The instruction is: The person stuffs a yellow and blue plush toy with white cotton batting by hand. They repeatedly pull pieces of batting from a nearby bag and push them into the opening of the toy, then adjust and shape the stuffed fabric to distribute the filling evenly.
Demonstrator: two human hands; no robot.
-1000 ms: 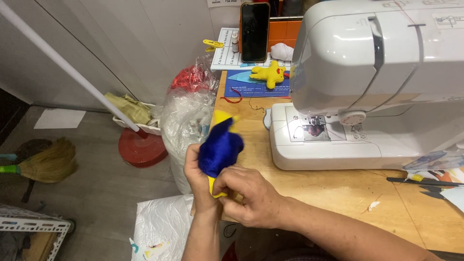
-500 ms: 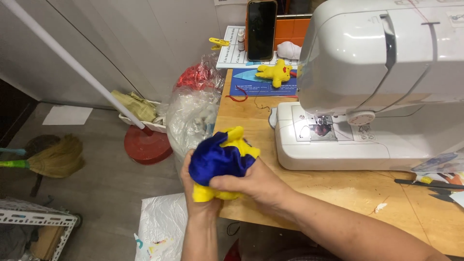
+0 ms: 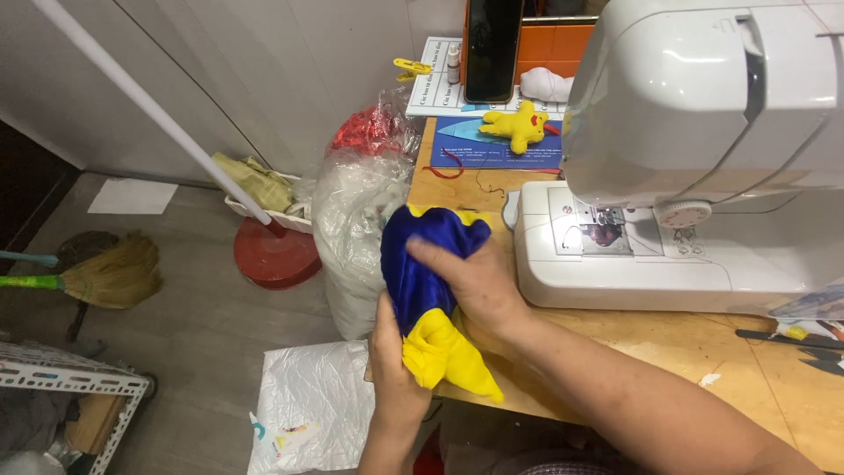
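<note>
The blue and yellow fabric piece (image 3: 431, 295) was bunched at the near left edge of the wooden surface (image 3: 668, 352), glossy blue above and bright yellow hanging below. The left hand (image 3: 393, 356) had its grip closed around the yellow end; the right hand (image 3: 470, 281) pinched the blue part shut. A white sewing machine (image 3: 694, 158) stood just right.

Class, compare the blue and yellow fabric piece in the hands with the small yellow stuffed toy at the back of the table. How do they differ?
The blue and yellow fabric piece is limp and crumpled; the yellow stuffed toy looks plump and shaped. The fabric piece is gripped by the left hand and right hand; the toy lies untouched. The fabric piece looks larger. Both share bright yellow.
</note>
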